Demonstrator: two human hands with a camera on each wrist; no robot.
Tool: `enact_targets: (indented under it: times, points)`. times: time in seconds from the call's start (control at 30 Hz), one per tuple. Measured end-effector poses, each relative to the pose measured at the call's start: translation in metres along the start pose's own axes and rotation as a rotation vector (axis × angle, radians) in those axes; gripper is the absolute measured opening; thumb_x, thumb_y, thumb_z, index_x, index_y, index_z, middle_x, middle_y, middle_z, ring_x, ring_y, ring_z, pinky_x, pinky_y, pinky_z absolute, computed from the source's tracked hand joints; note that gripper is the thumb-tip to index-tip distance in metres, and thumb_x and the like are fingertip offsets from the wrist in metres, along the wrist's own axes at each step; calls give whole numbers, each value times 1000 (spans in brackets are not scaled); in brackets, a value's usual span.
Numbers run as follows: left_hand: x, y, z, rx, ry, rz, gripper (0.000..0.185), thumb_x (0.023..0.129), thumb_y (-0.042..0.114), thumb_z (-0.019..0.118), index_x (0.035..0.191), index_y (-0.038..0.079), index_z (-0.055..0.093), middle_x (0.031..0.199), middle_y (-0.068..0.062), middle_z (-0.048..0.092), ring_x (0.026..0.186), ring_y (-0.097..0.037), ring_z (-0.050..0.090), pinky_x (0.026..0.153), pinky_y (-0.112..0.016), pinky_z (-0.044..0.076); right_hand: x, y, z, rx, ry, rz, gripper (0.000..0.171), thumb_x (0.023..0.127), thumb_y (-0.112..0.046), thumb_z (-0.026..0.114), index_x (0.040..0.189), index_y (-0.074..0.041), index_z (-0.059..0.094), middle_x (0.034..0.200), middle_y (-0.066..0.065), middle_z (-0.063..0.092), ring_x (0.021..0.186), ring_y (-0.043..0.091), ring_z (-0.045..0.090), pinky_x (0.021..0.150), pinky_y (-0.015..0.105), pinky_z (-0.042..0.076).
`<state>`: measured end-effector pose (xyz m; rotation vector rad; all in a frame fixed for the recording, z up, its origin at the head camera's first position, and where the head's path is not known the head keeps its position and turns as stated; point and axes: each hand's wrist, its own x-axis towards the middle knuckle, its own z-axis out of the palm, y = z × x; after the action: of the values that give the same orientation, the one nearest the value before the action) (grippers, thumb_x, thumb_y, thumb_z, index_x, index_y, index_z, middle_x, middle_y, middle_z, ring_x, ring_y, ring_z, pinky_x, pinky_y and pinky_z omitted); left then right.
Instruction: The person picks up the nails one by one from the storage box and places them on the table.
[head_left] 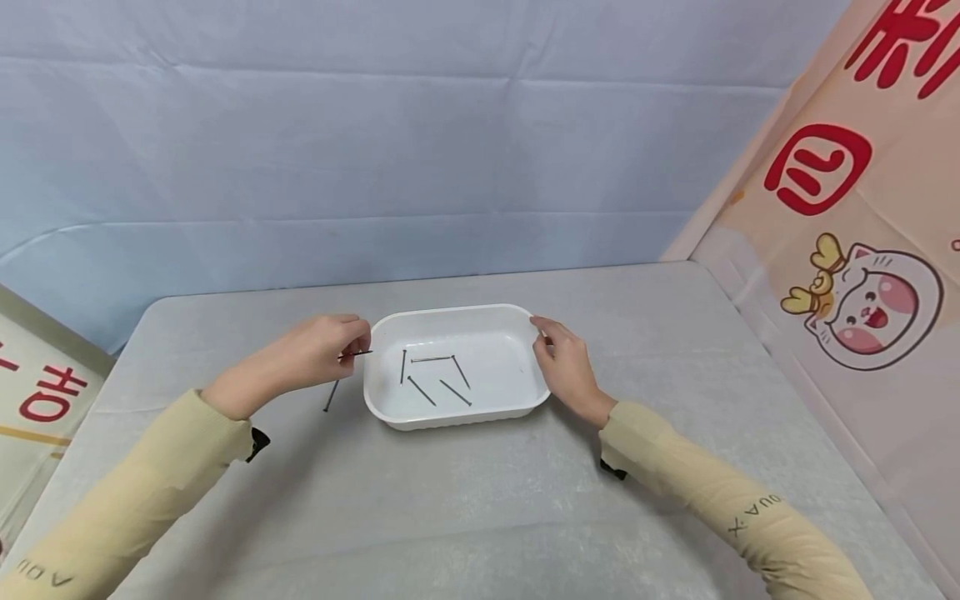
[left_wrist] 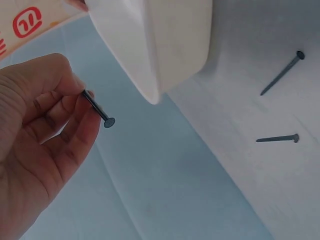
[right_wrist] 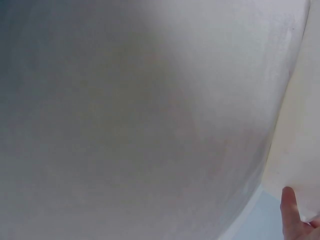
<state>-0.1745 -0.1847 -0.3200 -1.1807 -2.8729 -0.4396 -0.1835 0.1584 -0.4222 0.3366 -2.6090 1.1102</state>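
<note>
My left hand (head_left: 330,348) is at the left end of a white plastic tray (head_left: 450,421), pinching a dark nail (left_wrist: 96,106) between thumb and fingers. In the left wrist view the nail's flat head points away from the fingertips. My right hand (head_left: 570,367) holds the tray's right rim, and one finger (right_wrist: 290,207) lies against its outer wall in the right wrist view. Several nails (head_left: 432,359) lie spread on the tray's floor. Two loose nails show in the left wrist view: a slanted nail (left_wrist: 281,74) and a level nail (left_wrist: 278,138).
The tray stands on a grey-covered table (head_left: 480,500). Behind it hangs a pale blue cloth (head_left: 375,167). To the right rises a printed banner (head_left: 847,250) with red characters and a cartoon figure; another printed sheet (head_left: 37,392) shows at left.
</note>
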Motion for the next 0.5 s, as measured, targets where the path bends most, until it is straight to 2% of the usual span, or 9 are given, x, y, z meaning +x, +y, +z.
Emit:
enact_targets:
  times: [0.23,0.5]
  points:
    - [-11,-10,2,-44,21,-3,24,65,-12,58,75,10,56,73,3,53,62,-7,48,54,-23,42,1,1,0,-14,8,-6,34,91,-7,43,123,-1,55,124,14,55,92,26,62,74,35,53]
    - [-21,-21,4,-93,-16,-45,22,65,-10,59,76,9,56,72,3,54,63,-9,50,56,-23,44,0,0,0,-7,9,-10,35,91,-7,43,123,-1,54,124,15,55,92,26,62,74,36,53]
